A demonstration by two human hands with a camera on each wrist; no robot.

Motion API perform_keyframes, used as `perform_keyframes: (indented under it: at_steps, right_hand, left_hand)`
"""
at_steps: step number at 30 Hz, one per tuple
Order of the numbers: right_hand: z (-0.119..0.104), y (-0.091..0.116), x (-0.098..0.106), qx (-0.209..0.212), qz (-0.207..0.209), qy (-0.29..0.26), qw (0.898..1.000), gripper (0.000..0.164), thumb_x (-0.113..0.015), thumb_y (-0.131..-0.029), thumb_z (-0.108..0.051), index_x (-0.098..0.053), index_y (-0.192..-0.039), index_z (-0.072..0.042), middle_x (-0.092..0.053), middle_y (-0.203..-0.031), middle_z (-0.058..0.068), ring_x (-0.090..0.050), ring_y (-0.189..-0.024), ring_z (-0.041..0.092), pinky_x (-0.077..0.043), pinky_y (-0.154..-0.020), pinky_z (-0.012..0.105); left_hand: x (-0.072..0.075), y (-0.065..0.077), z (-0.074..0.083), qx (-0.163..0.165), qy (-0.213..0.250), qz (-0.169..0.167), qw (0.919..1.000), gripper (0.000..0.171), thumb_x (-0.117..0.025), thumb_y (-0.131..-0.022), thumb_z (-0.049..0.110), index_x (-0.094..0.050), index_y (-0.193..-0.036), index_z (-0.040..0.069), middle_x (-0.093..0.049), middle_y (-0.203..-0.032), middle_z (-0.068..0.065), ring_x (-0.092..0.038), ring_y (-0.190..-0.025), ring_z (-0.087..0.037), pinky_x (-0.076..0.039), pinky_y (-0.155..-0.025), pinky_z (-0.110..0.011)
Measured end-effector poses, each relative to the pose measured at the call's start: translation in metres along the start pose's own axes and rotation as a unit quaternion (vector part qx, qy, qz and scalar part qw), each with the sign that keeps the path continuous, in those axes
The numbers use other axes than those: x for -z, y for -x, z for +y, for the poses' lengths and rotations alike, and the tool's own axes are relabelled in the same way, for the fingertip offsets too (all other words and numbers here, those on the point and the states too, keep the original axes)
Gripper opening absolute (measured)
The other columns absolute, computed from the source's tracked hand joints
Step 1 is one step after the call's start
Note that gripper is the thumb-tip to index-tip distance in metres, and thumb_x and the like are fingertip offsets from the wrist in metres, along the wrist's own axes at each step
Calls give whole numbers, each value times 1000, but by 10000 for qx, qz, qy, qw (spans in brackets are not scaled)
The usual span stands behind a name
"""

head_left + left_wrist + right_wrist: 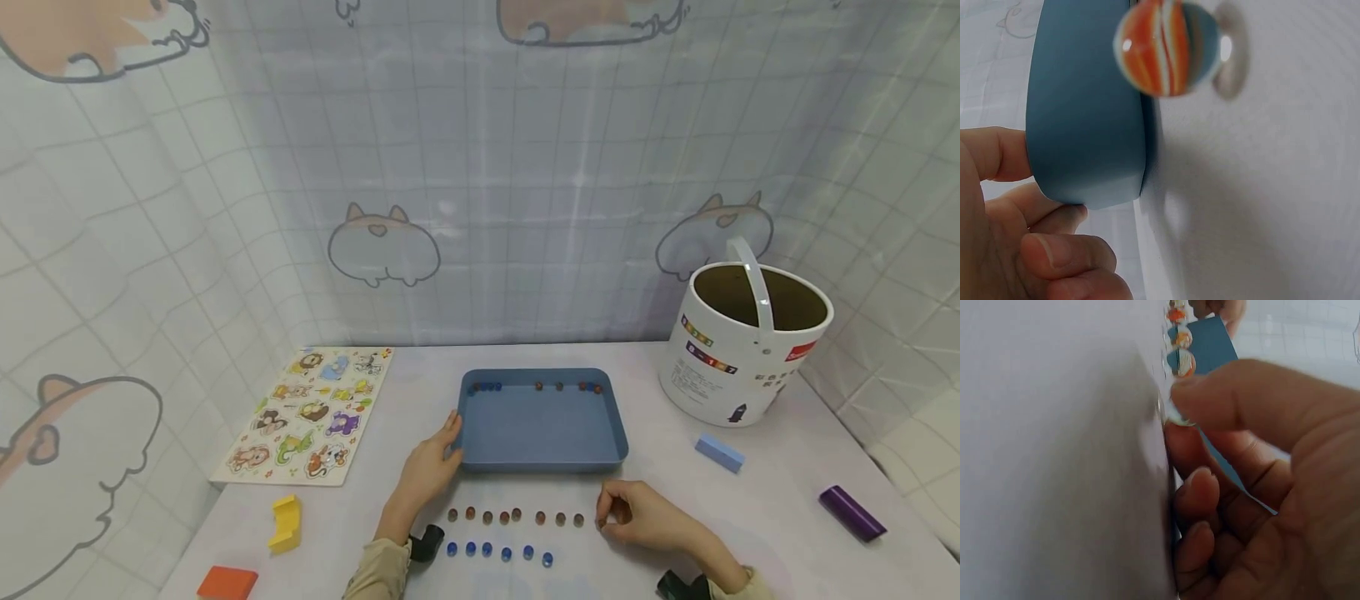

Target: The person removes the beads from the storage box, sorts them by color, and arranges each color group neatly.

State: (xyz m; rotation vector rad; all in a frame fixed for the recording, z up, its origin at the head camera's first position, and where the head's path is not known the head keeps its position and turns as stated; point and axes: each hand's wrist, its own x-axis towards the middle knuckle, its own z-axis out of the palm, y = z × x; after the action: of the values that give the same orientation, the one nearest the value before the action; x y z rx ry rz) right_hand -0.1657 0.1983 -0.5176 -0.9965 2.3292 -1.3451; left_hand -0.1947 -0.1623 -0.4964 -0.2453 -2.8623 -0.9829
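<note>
My left hand (429, 468) holds the left side of a shallow blue tray (543, 467); the left wrist view has thumb and fingers about the tray's corner (1094, 125), other fingertips curled below. Several blue and brownish marbles line the tray's far side. Right of a row of orange-brown marbles (505, 517), my right hand (648, 517) pinches a marble (1180, 420) low over the table between thumb and forefinger, mostly hidden by them. Nearer the front edge runs a row of blue marbles (506, 553). One orange-and-white striped marble (1154, 50) looms large in the left wrist view.
An animal puzzle board (307, 417) lies at the left, with a yellow block (285, 525) and an orange block (227, 582) in front. At the right stand a white bucket (705, 375) with a handle, a light blue block (719, 453) and a purple block (852, 513).
</note>
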Motion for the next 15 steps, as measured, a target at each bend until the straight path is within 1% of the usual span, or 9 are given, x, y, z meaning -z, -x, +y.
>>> perform_keyframes:
  at_steps: [2, 8, 10, 12, 15]
  right_hand:
    - [0, 0, 0, 5, 17, 62, 10000, 13, -72, -81, -6, -63, -86, -14, -62, -82, -5, -47, -68, -5, -45, -57, 17]
    - [-7, 1, 5, -26, 41, 101, 9999, 12, -72, -83, -10, -64, -90, -15, -61, -82, -5, -47, -69, -5, -44, -57, 18]
    - [-12, 0, 10, 52, 46, 123, 9999, 13, -71, -84, -11, -65, -95, -13, -62, -83, -2, -47, -70, -4, -45, -57, 18]
    - [-20, -4, 17, 220, 34, 125, 9997, 14, -69, -86, -10, -66, -100, -9, -63, -84, 2, -48, -71, -4, -45, -58, 18]
    - [-33, -18, 29, 480, -104, -50, 9988, 17, -65, -90, -9, -65, -106, -3, -65, -89, 12, -49, -71, -2, -45, -58, 20]
  left_hand:
    - [0, 0, 0, -15, -13, 18, 10000, 56, -57, -92, 19, -44, -144, 5, -37, -155, -6, -48, -134, -32, -42, -107, -50]
    - [-1, -1, 1, -77, 12, 12, 10000, 56, -56, -91, 18, -44, -144, 4, -38, -154, -8, -47, -135, -31, -41, -108, -49]
    - [-1, -1, 2, -99, 33, -3, 9999, 56, -56, -91, 18, -44, -143, 3, -38, -154, -9, -45, -136, -32, -40, -109, -49]
    - [-1, 0, 2, -78, 46, -12, 10000, 56, -56, -91, 18, -44, -143, 2, -38, -154, -9, -45, -136, -32, -40, -109, -49]
    - [0, 0, 2, -40, 36, 11, 10000, 56, -56, -91, 18, -44, -143, 3, -37, -154, -9, -46, -136, -32, -40, -109, -49]
